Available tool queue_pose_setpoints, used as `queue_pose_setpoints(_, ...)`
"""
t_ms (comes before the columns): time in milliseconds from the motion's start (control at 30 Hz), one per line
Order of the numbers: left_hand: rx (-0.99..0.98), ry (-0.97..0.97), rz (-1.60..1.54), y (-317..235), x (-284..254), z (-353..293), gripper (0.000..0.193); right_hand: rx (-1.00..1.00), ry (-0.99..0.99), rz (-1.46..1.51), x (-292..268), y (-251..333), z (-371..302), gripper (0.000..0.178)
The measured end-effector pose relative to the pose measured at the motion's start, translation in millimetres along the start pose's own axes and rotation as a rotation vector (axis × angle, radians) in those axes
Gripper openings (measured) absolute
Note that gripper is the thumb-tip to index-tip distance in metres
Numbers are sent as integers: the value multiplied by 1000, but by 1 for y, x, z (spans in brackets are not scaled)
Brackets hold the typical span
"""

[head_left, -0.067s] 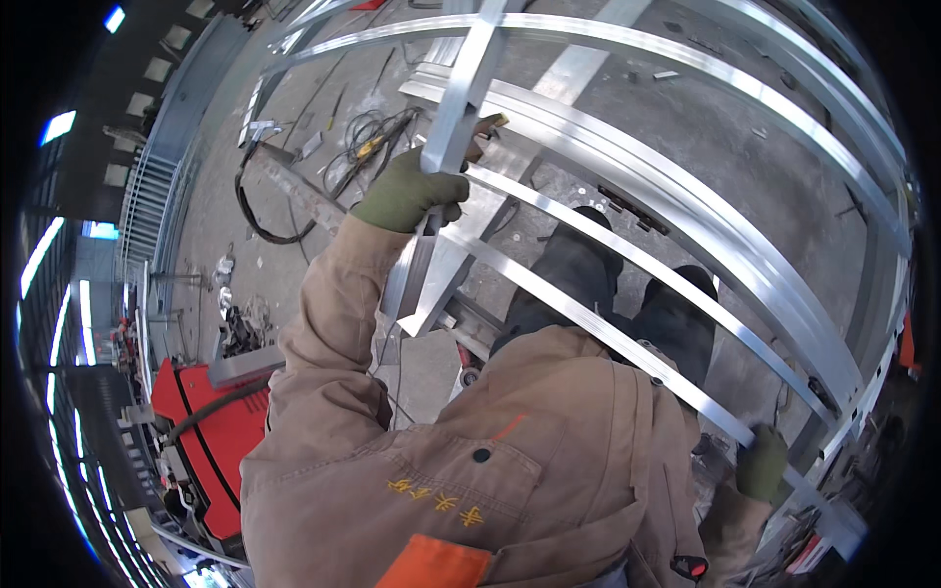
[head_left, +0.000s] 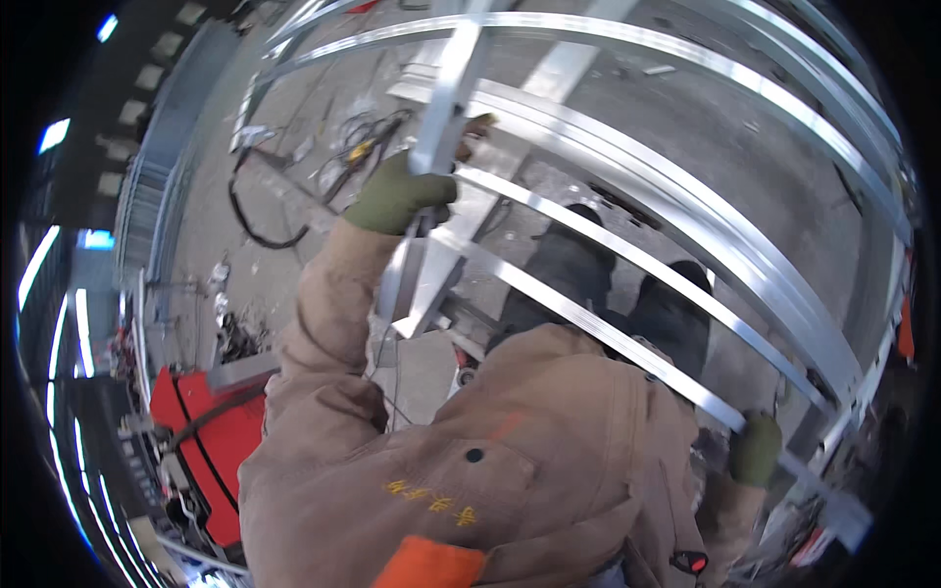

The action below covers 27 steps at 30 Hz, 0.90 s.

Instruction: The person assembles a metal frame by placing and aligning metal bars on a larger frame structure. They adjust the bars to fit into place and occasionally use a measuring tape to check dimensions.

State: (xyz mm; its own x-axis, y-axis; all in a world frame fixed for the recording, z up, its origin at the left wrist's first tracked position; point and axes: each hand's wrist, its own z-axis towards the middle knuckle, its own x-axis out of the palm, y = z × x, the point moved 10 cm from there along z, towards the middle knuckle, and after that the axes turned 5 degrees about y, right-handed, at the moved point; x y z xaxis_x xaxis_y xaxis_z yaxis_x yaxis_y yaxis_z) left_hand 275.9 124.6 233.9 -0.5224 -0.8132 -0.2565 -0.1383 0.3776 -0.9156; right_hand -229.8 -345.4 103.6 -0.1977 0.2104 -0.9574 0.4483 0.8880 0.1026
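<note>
A silvery metal frame of square tubes spans the view in front of my body. In a green work glove, my left hand (head_left: pixel 397 193) closes around the frame's upright tube (head_left: pixel 451 88) at the left. My right hand (head_left: pixel 756 449), gloved alike, grips the nearest crossbar (head_left: pixel 588 318) close to its right end; the fingers are partly hidden. A second crossbar (head_left: pixel 627 245) runs roughly parallel just beyond it. Below the frame, broad metal channels (head_left: pixel 647 176) lie across the floor, with my dark shoes between.
A red machine (head_left: pixel 201 451) with a thick hose stands at the left. Tangled cables (head_left: pixel 363 147) and a black hose (head_left: pixel 250 220) lie on the concrete floor. More long metal rails (head_left: pixel 706 64) curve across the far side. Metal racking (head_left: pixel 157 186) stands at the far left.
The view has shifted slightly and is more blurred. Both hands keep their grip on the frame, which appears a little farther left around my left hand.
</note>
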Motion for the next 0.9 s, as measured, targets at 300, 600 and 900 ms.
queue_pose_setpoints(300, -58, -23, 57, 74, -34, 14, 36, -238, -38, 386, 29, 95, 106, 38)
queue_pose_setpoints(600, -52, 24, 3, 69, 28, -9, 49, -255, -310, 397, 21, 77, 111, 33)
queue_pose_setpoints(900, -92, -11, 11, 72, 49, -12, 55, -255, -448, 375, 30, 94, 121, 35)
